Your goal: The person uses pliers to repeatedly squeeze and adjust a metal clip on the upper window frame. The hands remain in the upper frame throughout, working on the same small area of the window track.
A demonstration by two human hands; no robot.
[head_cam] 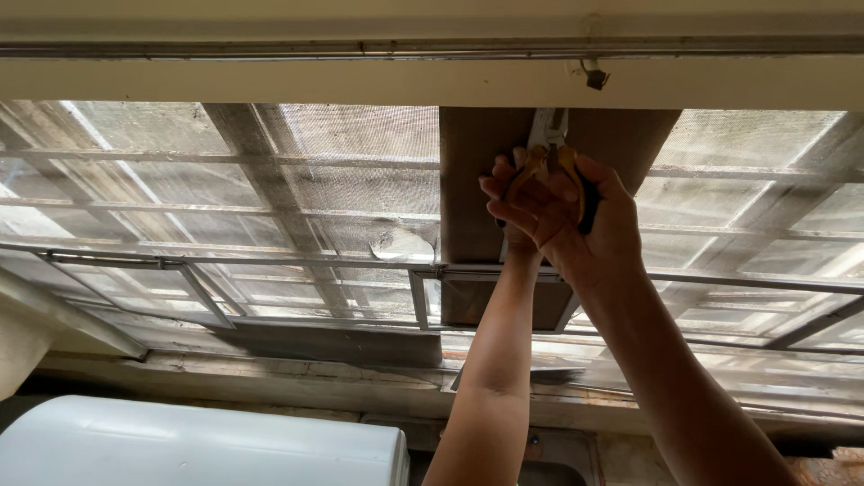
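Observation:
Both my arms reach up to a window's brown wooden centre post [477, 153]. My right hand [585, 229] grips a pair of pliers [551, 148] with yellow and black handles, the steel jaws pointing up at the top of the post under the cream lintel [270, 81]. My left hand [517, 193] is closed around the same handles from the left, mostly hidden behind the right hand. What the jaws bite on is too small to tell.
Wire mesh and metal bars [225, 261] cover the window on both sides of the post. A small dark hook [595, 79] hangs from the lintel above the pliers. A white rounded tank [198, 445] sits at lower left, under a rough wooden sill [270, 378].

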